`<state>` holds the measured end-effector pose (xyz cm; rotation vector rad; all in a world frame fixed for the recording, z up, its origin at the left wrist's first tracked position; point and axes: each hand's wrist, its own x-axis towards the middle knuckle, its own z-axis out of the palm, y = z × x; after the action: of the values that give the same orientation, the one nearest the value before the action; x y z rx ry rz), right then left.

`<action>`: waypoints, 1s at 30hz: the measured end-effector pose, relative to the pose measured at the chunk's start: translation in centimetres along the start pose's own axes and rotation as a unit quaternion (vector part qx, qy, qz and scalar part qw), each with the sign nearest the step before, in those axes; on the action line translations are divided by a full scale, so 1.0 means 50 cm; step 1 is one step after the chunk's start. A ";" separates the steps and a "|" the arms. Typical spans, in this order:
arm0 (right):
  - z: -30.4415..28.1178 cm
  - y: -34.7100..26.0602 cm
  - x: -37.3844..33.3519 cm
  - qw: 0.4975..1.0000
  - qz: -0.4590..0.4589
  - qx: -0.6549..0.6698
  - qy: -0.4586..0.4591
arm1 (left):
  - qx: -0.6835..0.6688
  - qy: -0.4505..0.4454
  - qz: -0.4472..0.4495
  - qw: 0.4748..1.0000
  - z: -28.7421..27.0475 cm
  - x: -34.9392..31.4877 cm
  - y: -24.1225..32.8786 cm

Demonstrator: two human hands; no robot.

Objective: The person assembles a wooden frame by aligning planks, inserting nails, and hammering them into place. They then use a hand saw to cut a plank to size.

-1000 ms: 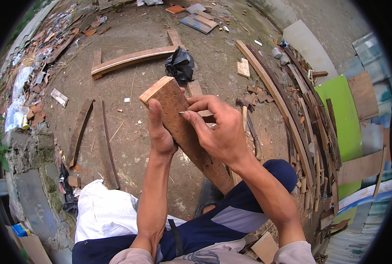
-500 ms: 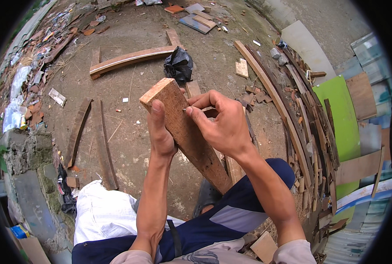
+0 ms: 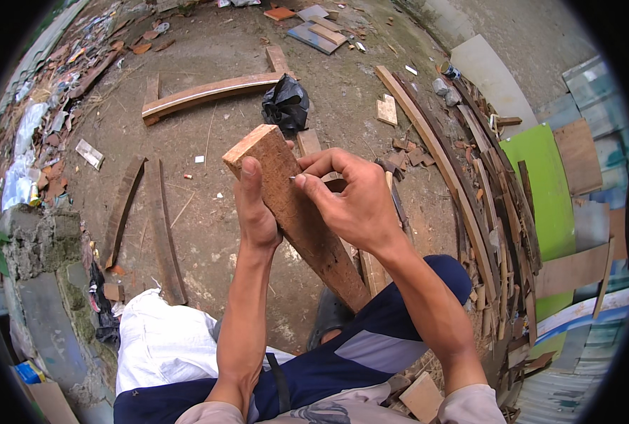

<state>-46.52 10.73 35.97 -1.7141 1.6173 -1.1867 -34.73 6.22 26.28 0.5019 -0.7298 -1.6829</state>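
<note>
My left hand [image 3: 258, 215] is closed round the left edge of a thick wooden plank [image 3: 293, 201], its thumb up along the side near the top end. The plank slants from its pale cut end down to its lower end beside my leg. My right hand [image 3: 353, 201] pinches a small, thin metal piece, apparently a nail [image 3: 292, 177], between thumb and forefinger. Its tip is at the plank's broad face, close to the upper end. The other fingers of my right hand are curled, and most of the nail is hidden by the fingertips.
A black plastic bag [image 3: 286, 103] lies beyond the plank, next to a joined wooden frame [image 3: 212, 96]. Long boards [image 3: 434, 155] are piled at the right near a green panel [image 3: 543, 189]. A white sack [image 3: 165, 343] lies at the lower left, by a broken block wall [image 3: 46, 283].
The plank and both hands have shifted very slightly left in the picture, along with the whole view. My grip on the plank and the pinch on the nail look the same.
</note>
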 end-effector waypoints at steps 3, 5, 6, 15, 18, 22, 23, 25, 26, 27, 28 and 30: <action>-0.004 0.001 0.002 1.000 0.002 -0.001 0.001 | 0.011 0.002 0.009 1.000 0.002 0.001 0.000; -0.008 -0.004 0.002 0.999 0.023 -0.011 -0.022 | 0.011 0.001 0.011 1.000 0.000 0.001 -0.001; -0.010 -0.005 0.002 0.999 0.034 -0.016 -0.033 | 0.010 0.001 0.011 1.000 -0.001 0.001 -0.002; -0.007 -0.009 0.007 1.000 0.008 -0.006 -0.022 | 0.012 0.007 0.013 1.000 0.004 -0.003 0.003; -0.008 -0.003 0.008 0.999 -0.018 -0.022 -0.029 | 0.015 0.006 0.012 1.000 -0.001 -0.002 0.000; -0.005 -0.003 0.006 0.999 -0.034 -0.024 -0.025 | 0.000 0.003 0.004 1.000 0.001 -0.003 0.001; -0.005 -0.005 0.005 0.999 -0.031 -0.018 -0.023 | 0.002 0.003 0.004 1.000 0.001 -0.002 0.001; -0.003 -0.006 0.006 0.999 -0.029 -0.010 -0.021 | 0.010 0.002 0.005 1.000 -0.001 -0.002 0.002; -0.003 -0.005 0.006 0.999 -0.031 -0.010 -0.021 | 0.014 0.002 0.006 1.000 -0.001 -0.003 0.004; -0.003 -0.005 0.007 0.999 -0.032 -0.011 -0.020 | 0.018 0.002 0.007 1.000 0.000 -0.003 0.004; -0.004 -0.004 0.007 0.999 -0.032 -0.014 -0.021 | 0.017 0.002 0.006 1.000 0.001 -0.003 0.005; -0.006 -0.005 0.008 0.999 -0.032 -0.021 -0.024 | 0.016 0.002 0.003 1.000 0.002 -0.005 0.005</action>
<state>-46.69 10.43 36.42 -1.8198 1.5794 -1.1400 -34.56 6.44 26.49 0.5249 -0.7561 -1.6666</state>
